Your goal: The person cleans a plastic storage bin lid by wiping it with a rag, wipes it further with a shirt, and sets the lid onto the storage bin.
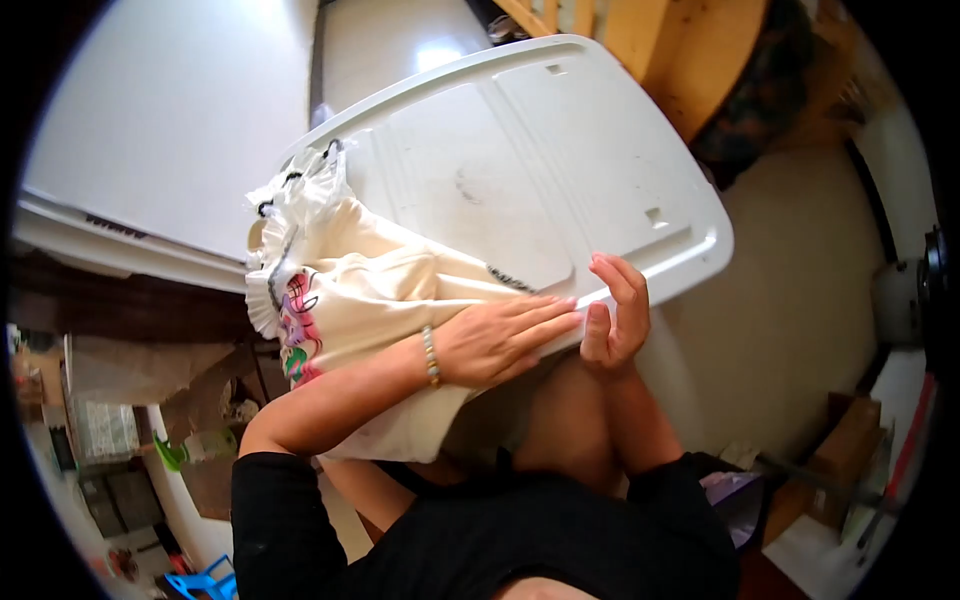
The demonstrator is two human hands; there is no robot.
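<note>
A cream garment (pixel 390 270) with a white ruffled, black-trimmed edge and a colourful print lies over the left part of a white plastic lid (pixel 520 160) and hangs off its near edge. My left hand (pixel 505 338), with a beaded bracelet on the wrist, rests flat on the garment, fingers stretched out together toward the right. Just beyond those fingertips is my right hand (pixel 618 315), raised at the lid's near edge with thumb and fingers apart and nothing between them. A short dark patterned strip (pixel 510 278) shows on the garment near the left fingers.
A large white surface (pixel 170 130) stands to the left of the lid. Wooden furniture (pixel 690 60) is at the upper right, beside tiled floor (pixel 790 240). A blue plastic item (pixel 205 580) and a green item (pixel 170 452) are at lower left; a cardboard box (pixel 845 450) sits at right.
</note>
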